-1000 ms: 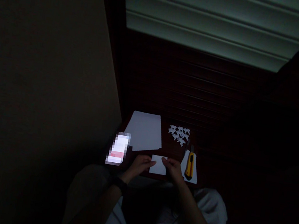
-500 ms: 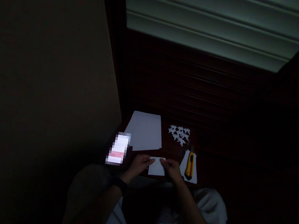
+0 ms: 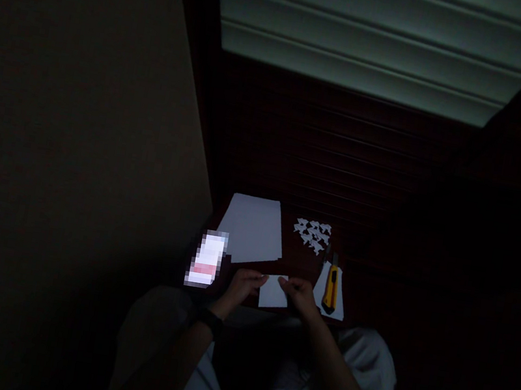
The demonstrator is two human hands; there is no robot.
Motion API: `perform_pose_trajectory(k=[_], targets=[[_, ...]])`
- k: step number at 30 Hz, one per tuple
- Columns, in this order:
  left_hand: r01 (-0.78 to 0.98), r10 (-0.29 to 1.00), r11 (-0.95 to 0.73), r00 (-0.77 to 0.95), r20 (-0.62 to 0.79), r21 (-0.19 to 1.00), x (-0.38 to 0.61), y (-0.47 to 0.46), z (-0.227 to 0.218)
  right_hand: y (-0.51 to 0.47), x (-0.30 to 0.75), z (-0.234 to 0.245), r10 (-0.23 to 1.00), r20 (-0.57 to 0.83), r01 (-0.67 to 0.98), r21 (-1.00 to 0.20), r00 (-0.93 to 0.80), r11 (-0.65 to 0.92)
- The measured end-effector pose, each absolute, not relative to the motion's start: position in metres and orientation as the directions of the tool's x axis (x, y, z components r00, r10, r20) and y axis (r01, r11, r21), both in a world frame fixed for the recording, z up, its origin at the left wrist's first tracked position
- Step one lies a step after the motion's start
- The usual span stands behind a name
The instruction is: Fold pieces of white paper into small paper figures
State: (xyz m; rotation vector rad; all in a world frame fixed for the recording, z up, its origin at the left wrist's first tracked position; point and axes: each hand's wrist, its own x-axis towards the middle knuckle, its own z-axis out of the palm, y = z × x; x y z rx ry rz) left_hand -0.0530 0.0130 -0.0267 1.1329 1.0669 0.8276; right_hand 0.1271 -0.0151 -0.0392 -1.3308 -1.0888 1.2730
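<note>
A small white square of paper [image 3: 274,294] is held between my two hands at the near edge of the dark table. My left hand [image 3: 245,285] pinches its upper left corner, thumb on top. On the other side, my right hand [image 3: 300,295] grips the upper right corner the same way. The fingers beneath the paper are hidden. Just right of my right hand lies a yellow utility knife [image 3: 331,290] on some white paper pieces [image 3: 338,307]. Beyond my hands rests a stack of larger white sheets [image 3: 255,230].
Several small folded white paper shapes [image 3: 313,234] sit in a cluster at the back right of the table. A lit phone [image 3: 207,259], blurred out, lies at the left and overlaps the sheets. A wall [image 3: 102,130] rises close on the left; a pale slatted panel [image 3: 364,40] is ahead.
The square of paper has shifted very slightly toward me and tilted a little. Both hands keep their pinch on it, and the other things stay where they were.
</note>
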Motion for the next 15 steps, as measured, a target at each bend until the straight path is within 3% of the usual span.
perform_pose_trajectory(k=[15], targets=[[0.092, 0.934, 0.155, 0.311, -0.176, 0.984, -0.0504, 0.0106, -0.0240, -0.0146, 0.1293, -0.0444, 0.984, -0.167, -0.095, -0.982, 0.064, -0.160]])
